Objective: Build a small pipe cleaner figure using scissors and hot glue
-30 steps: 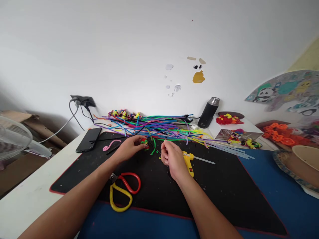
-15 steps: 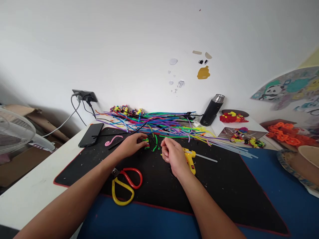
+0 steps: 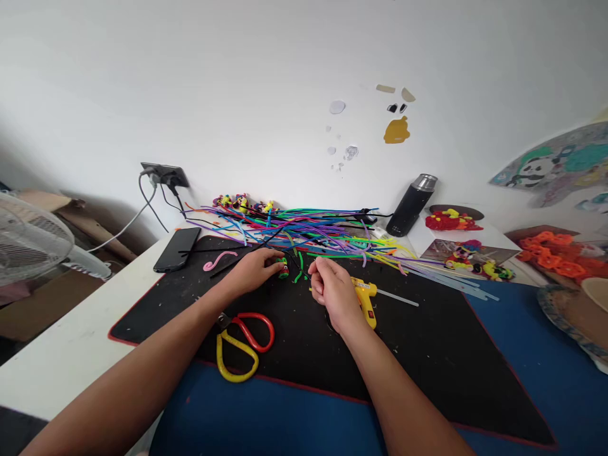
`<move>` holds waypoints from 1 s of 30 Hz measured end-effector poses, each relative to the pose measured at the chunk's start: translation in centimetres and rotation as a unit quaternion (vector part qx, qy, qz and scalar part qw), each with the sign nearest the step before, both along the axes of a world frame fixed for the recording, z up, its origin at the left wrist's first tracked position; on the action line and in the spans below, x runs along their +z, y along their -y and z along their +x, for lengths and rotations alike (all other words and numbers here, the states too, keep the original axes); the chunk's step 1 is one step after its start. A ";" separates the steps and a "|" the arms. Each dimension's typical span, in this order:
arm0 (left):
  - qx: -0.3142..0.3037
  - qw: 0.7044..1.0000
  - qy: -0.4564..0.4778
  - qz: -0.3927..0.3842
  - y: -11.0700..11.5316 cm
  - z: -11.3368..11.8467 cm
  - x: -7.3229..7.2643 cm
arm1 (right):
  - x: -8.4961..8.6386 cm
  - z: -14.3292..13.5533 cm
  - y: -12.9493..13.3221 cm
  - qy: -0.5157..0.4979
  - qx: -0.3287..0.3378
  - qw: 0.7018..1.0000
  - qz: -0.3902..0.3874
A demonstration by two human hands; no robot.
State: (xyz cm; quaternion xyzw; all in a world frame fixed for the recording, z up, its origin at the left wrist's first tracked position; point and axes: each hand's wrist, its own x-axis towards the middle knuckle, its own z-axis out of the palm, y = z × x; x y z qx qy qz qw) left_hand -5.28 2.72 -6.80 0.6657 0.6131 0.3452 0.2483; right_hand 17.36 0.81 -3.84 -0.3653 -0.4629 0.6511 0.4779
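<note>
My left hand (image 3: 259, 268) has its fingers closed on a small red and green piece (image 3: 284, 268) that shows past the fingertips. A thin black stem runs toward my right hand (image 3: 332, 290), whose thumb and fingers are pinched together around its end. Green pipe cleaner bits (image 3: 300, 267) lie on the black mat (image 3: 304, 354) between the hands. Just right of my right hand is a yellow glue gun (image 3: 365, 299) with a clear glue stick. Scissors (image 3: 244, 345) with red and yellow handles lie below my left hand.
Many coloured pipe cleaners (image 3: 304, 231) lie along the wall. A phone (image 3: 177, 249) and a pink curl (image 3: 218, 260) are at the left. A black flask (image 3: 412, 206), small figures (image 3: 463, 254) and a round basket (image 3: 570, 323) are at the right. A fan (image 3: 38, 237) stands far left.
The view has shifted slightly, so the table things sit a little further right and higher. Both hands keep nearly the same pose, and the red and green piece looks more upright.
</note>
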 end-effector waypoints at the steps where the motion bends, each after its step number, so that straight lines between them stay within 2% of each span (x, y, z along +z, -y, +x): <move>1: -0.002 1.000 -0.012 -0.003 0.0 0.0 0.0 | -0.1 0.0 0.0 0.000 0.001 1.000 0.002; 7: -0.012 0.997 -0.067 -0.024 0.0 -0.2 0.7 | -0.3 -0.1 0.0 0.014 0.007 1.000 0.012; 12: 0.018 0.997 -0.079 0.007 0.2 -1.8 3.3 | -0.3 0.0 0.1 0.031 0.016 0.999 0.029; 15: -0.007 0.994 -0.103 -0.040 1.1 -2.8 4.2 | -0.5 0.0 0.1 0.033 0.020 0.999 0.032; 19: -0.066 0.989 -0.099 -0.086 3.0 -3.3 3.1 | -0.6 -0.1 0.2 0.037 0.021 0.999 0.033; 23: -0.106 0.985 -0.103 -0.088 4.1 -2.7 1.8 | -0.5 -0.1 0.3 0.057 0.022 0.997 0.048; 30: -0.160 0.974 -0.144 -0.063 4.2 -1.4 2.6 | -0.4 0.0 0.4 0.079 0.022 0.995 0.053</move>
